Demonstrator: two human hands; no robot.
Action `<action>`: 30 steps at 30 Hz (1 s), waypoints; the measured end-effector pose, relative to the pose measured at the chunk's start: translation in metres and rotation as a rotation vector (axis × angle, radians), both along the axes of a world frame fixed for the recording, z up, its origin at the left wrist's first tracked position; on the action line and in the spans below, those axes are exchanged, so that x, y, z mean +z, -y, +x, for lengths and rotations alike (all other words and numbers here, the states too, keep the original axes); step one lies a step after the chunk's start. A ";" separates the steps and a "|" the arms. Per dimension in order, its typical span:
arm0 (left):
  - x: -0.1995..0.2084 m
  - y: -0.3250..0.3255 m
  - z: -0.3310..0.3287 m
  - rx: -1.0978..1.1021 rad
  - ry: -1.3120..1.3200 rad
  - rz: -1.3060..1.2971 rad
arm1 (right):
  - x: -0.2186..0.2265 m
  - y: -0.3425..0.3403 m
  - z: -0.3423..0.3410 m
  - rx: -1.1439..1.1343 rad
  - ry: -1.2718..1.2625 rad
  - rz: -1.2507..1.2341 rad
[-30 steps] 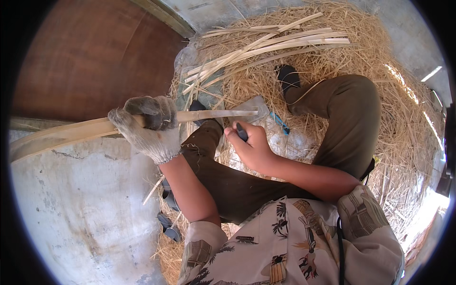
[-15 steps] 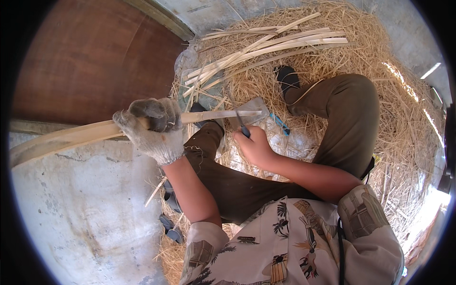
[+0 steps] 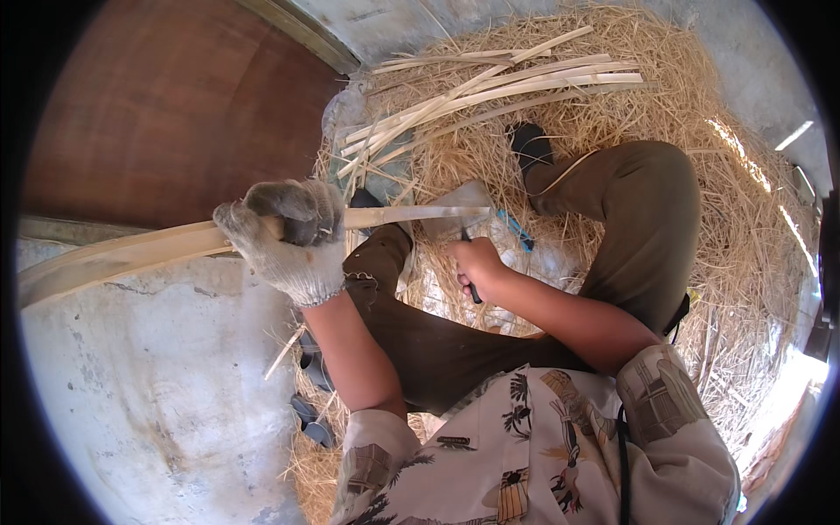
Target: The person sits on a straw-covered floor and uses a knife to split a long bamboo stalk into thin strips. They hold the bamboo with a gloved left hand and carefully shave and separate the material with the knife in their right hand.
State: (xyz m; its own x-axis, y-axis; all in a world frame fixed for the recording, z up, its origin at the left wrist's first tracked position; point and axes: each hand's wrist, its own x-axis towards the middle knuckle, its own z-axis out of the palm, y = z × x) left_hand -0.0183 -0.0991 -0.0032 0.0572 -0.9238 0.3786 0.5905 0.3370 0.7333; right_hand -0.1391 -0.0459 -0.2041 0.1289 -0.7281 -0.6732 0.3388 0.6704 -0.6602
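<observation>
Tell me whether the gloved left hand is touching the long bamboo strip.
Touching. The head view shows the gloved left hand closed around the bamboo strip, fingers wrapped over its top.

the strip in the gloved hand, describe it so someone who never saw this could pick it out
Start at the straw pile covering the floor, where a person sits cross-legged. At its left edge the gloved left hand closes around one long pale strip that runs level from the left rim across to the knife in the bare right hand. Unlike the bundle of strips lying loose on the straw behind, it is held up off the floor.
</observation>
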 end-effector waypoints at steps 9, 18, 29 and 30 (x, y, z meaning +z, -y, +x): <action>-0.005 -0.004 0.016 0.087 0.118 -0.149 | 0.022 0.002 -0.001 -0.060 0.053 -0.237; -0.009 -0.003 -0.003 0.277 -0.132 0.249 | 0.003 -0.005 0.013 -0.274 0.044 -0.272; 0.008 0.000 -0.009 0.336 -0.145 0.320 | 0.001 -0.008 0.009 -0.162 0.257 -0.094; 0.008 0.000 -0.009 0.338 -0.144 0.330 | 0.007 -0.007 0.006 -0.217 0.251 -0.176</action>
